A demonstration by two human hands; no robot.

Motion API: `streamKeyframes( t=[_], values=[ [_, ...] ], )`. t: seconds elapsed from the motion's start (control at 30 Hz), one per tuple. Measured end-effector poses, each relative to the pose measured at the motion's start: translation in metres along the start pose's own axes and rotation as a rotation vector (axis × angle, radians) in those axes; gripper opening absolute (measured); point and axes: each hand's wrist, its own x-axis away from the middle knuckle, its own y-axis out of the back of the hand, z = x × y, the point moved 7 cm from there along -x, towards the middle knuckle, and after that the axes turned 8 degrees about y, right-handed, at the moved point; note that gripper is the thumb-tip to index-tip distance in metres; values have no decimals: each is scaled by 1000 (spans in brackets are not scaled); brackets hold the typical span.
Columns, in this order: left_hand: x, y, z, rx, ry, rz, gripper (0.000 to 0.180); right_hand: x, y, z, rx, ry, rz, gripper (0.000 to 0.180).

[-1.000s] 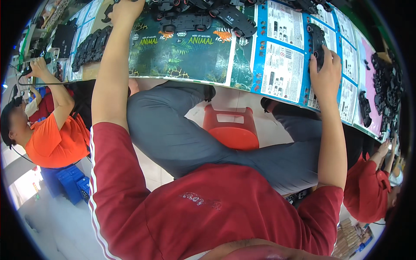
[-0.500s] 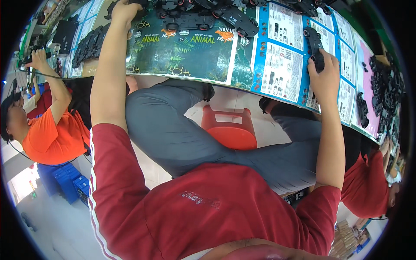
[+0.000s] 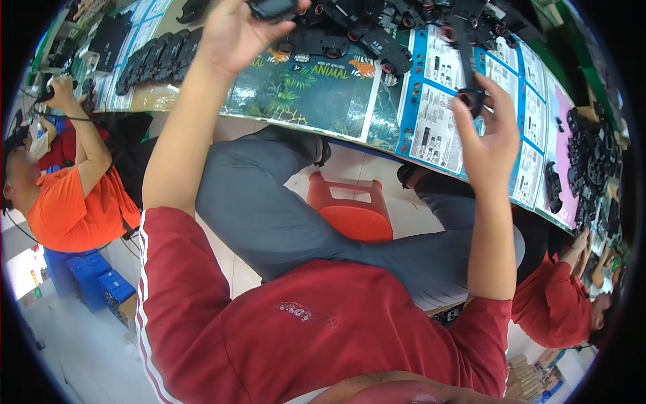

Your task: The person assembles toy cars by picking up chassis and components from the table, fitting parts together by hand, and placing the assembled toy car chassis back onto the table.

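Since the earlier frames both our hands have lifted off the bench and drawn nearer to the camera. Our left hand [image 3: 232, 34] is at eleven o'clock, its fingers curled round a dark, flat plastic part [image 3: 272, 8] at the top edge. Our right hand [image 3: 488, 138] is at two o'clock, palm toward us, fingers loosely bent, pinching a small black plastic wheel-like piece [image 3: 471, 99] at the fingertips. Beyond them curves the long workbench [image 3: 168, 97], covered by a dark green printed jungle sheet [image 3: 309, 94] and blue-edged white instruction sheets [image 3: 434, 124]. Black plastic toy chassis parts [image 3: 356, 37] lie at twelve o'clock. An orange plastic stool [image 3: 350, 209] stands at centre. A person in an orange shirt [image 3: 60, 209] sits at nine o'clock.
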Motion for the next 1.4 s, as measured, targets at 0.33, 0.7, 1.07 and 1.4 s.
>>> streamKeyframes(
  t=[0.33, 0.7, 1.07, 1.4],
  values=[
    [7, -90, 88, -199, -15, 155, 53, -18, -66, 69, 41, 203, -119, 50],
    [12, -78, 119, -261, 16, 101, 63, -6, -101, 55, 109, 180, 33, 58],
    [8, -66, 119, -236, 98, 84, 59, -11, -102, 45, 1, 148, 30, 48],
    [8, -68, 122, -290, 61, 41, 63, -7, -99, 46, 42, 273, -97, 48]
  ],
)
